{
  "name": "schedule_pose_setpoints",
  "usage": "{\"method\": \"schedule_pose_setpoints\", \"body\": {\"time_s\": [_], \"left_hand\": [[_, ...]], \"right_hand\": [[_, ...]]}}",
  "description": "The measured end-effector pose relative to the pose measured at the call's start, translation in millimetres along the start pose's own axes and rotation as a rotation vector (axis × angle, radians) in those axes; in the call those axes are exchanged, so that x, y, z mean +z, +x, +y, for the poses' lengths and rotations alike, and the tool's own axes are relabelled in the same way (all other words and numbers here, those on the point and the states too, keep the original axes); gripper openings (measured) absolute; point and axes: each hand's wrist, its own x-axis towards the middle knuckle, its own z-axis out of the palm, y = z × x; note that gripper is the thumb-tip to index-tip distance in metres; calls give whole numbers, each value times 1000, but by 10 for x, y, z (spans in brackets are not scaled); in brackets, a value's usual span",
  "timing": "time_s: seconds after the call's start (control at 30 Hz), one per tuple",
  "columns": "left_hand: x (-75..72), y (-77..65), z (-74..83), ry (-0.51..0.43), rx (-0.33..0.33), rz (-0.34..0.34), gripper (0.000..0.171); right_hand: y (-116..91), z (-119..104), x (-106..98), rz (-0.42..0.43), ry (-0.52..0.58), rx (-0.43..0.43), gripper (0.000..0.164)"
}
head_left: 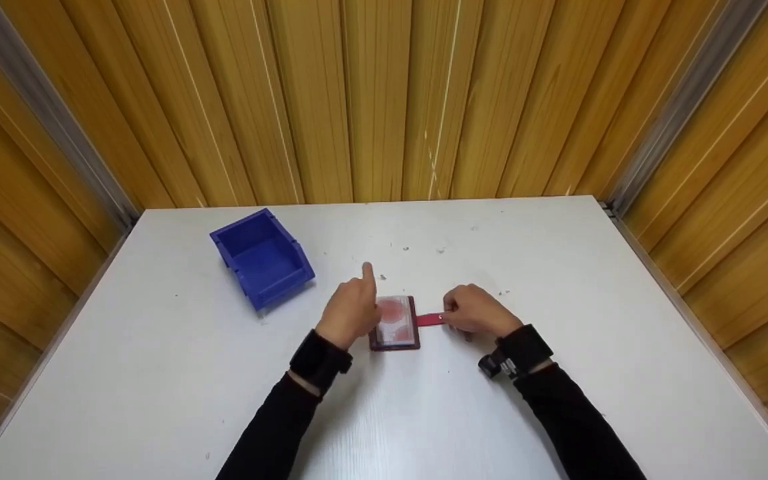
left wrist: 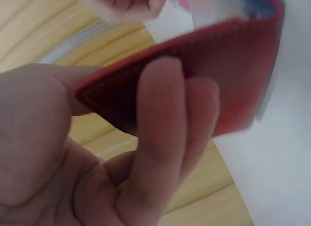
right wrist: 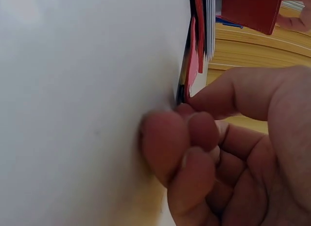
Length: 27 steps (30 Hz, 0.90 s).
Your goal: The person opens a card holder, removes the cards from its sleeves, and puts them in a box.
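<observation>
A dark red card wallet [head_left: 415, 333] lies spread on the table in the head view, with clear plastic card sleeves [head_left: 394, 320] inside. My left hand [head_left: 351, 310] grips the wallet's left cover [left wrist: 223, 85], which stands raised off the table. In the left wrist view two fingers lie against its stitched red outside, the thumb on the other side. To the right, my right hand [head_left: 481, 311] pinches the end of the wallet's red closure strap [head_left: 429, 320] between thumb and fingertips, low over the table. A small snap shows on the strap near those fingertips.
A blue plastic bin [head_left: 284, 288] stands on the white table [head_left: 157, 373] to the left, beyond my left hand. Wood-patterned panels [head_left: 377, 100] rise behind the table and on both sides. Small grey marks dot the tabletop beyond the wallet.
</observation>
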Motion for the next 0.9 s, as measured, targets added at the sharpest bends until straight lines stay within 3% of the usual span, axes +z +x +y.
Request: {"method": "schedule_pose_setpoints", "body": {"time_s": [0.2, 0.3, 0.43, 0.77, 0.9], "left_hand": [[-121, 34, -266, 46, -81, -41, 63], [-101, 57, -382, 72, -108, -97, 70], [-46, 81, -499, 48, -117, -150, 60], [-25, 105, -561, -44, -139, -207, 51], [-23, 105, -558, -51, -141, -210, 51]], "right_hand": [[10, 33, -19, 8, 13, 24, 20], [7, 52, -35, 31, 4, 46, 20], [6, 70, -37, 61, -18, 55, 18], [-5, 68, -59, 80, -31, 73, 16], [-8, 45, -82, 173, -82, 24, 3]]}}
